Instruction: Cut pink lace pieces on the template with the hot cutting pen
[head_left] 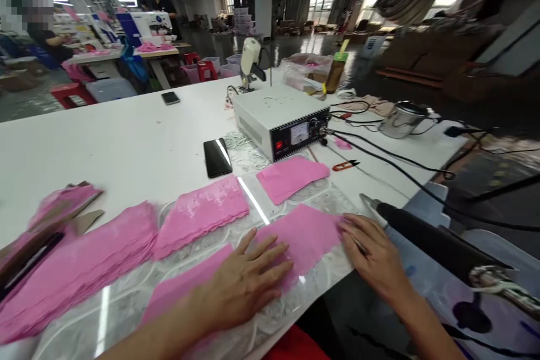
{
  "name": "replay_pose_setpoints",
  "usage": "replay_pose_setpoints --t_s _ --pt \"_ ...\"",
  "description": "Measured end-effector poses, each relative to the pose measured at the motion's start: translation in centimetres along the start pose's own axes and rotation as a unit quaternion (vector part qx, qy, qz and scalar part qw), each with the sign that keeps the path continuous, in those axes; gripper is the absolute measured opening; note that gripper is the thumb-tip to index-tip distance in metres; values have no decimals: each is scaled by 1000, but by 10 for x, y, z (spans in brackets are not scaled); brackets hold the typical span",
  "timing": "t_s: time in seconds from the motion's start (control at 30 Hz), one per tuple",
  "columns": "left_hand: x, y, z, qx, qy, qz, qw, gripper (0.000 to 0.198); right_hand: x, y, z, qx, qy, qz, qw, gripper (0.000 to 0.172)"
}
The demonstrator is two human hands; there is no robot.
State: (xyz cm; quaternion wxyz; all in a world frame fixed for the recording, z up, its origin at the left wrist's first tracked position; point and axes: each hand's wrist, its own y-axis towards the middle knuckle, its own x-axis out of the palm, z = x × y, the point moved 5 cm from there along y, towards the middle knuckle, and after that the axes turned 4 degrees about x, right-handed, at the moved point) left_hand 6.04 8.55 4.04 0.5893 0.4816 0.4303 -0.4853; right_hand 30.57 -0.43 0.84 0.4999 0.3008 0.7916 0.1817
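Note:
My left hand lies flat with fingers spread on a pink fabric piece, near the table's front edge. At that piece's right corner, the fingers of my right hand are pinched together on the fabric. A small shiny bit shows among those fingers, too small to name. Under my left wrist another pink piece is partly hidden. Behind my hands lie a stack of pink lace-patterned pieces, a larger pink stack at left and a separate pink piece. A glossy clear sheet is beneath them.
A grey control box with black cables stands behind the fabric. Beside it are a black phone and orange thread snips. A black-handled tool juts in at right. Brown pattern pieces lie at left. Other people are in the background.

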Motion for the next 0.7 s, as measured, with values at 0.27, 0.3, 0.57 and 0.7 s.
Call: replay_pose_setpoints --t_s 0.27,0.3,0.57,0.7 --pt "5 30 -6 81 59 -11 995 39 -8 -2 18 64 10 23 998 23" --pt "5 37 -7 91 65 -6 994 38 -9 -1 18 69 17 25 997 23" --pt "8 97 -15 111 79 -50 989 43 -19 -11 26 168 40 70 983 19" --pt "15 101 -24 124 89 -62 986 46 -19 -33 50 229 18 123 966 15"
